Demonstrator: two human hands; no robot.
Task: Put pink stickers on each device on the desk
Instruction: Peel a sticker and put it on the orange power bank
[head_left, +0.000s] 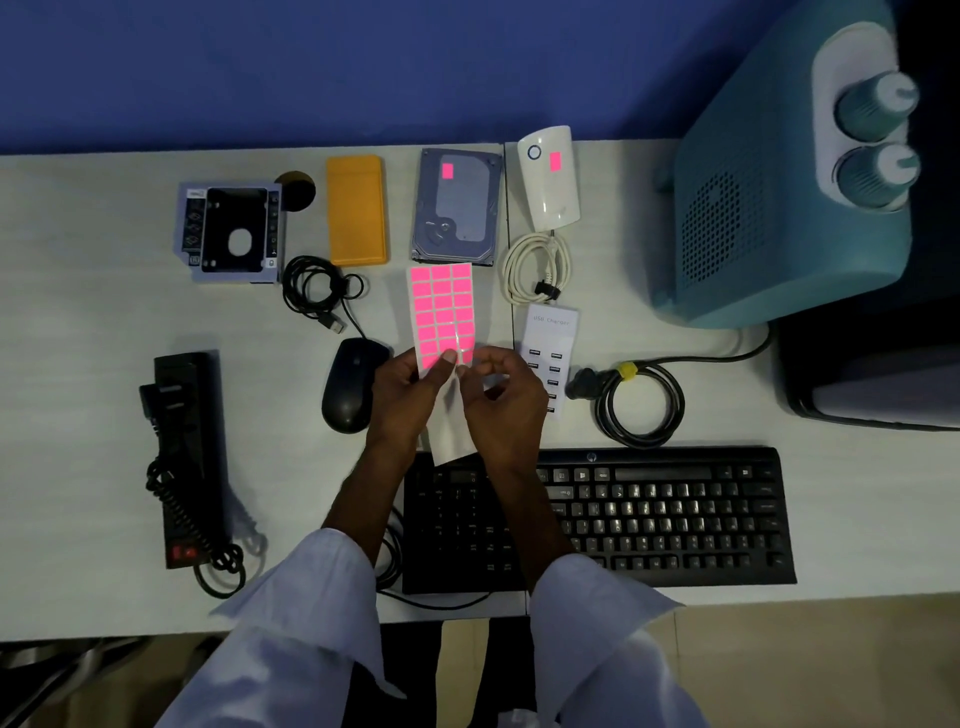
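Hands: two; left hand (410, 395) pinches the lower left of the sticker sheet (443, 312) between thumb and fingers; right hand (501, 395) has thumb and forefinger nipped together at the sheet's lower right edge, on a sticker or the backing, I cannot tell which
Sheet: one, held above the desk (78, 312) between mouse (349, 384) and USB charger (550, 358); three columns of pink stickers; bare white backing hangs below the hands
Stickered devices: two; hard drive (457, 208) and white adapter (548, 179), one pink sticker each
Unstickered devices: orange case (357, 210), drive caddy (234, 231), mouse, power strip (189, 457), USB charger, keyboard (649, 514); one of each
Cables: black coil (317, 286) by the caddy; white coil (535, 267) below the adapter; black coil (641, 405) right of the charger
Edges: near edge runs just behind the sleeves (311, 597); blue wall along the far edge
Open room: bare desk at far left
Obstacles: teal machine (779, 182) fills the right end; keyboard lies under both forearms
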